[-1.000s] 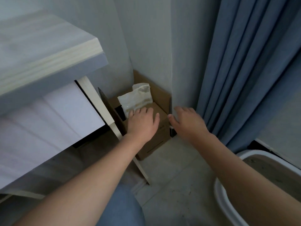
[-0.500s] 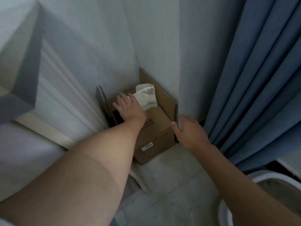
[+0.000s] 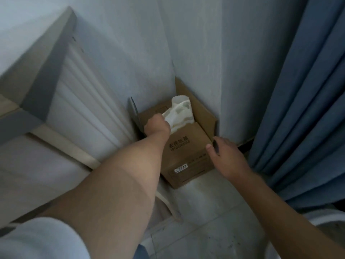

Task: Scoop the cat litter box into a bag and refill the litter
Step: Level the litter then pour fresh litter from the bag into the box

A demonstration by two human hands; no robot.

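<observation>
White bag point(image 3: 180, 114), crumpled and soft-looking, stands upright in an open cardboard box point(image 3: 188, 156) that is pushed into the corner where two pale walls point(image 3: 196, 53) meet. The box sits on a light tiled floor point(image 3: 205, 230); its front face carries dark printed characters and a small white label.

The left hand point(image 3: 157, 126) reaches down into the box from the left and touches the bag's lower left edge. Its fingers are hidden behind the back of the hand, so I cannot tell whether they are gripping the bag.

The right hand point(image 3: 226, 156) holds the box's near right corner, thumb on the front face and fingers round the side.

Just left of the box is a piece of white furniture point(image 3: 78, 113) with a ridged side. Blue curtains point(image 3: 298, 109) hang in folds to the right. The pale rim of the litter box point(image 3: 330, 215) shows at the lower right edge, well apart from the cardboard box. A pale sleeve point(image 3: 37, 240) fills the lower left corner.
</observation>
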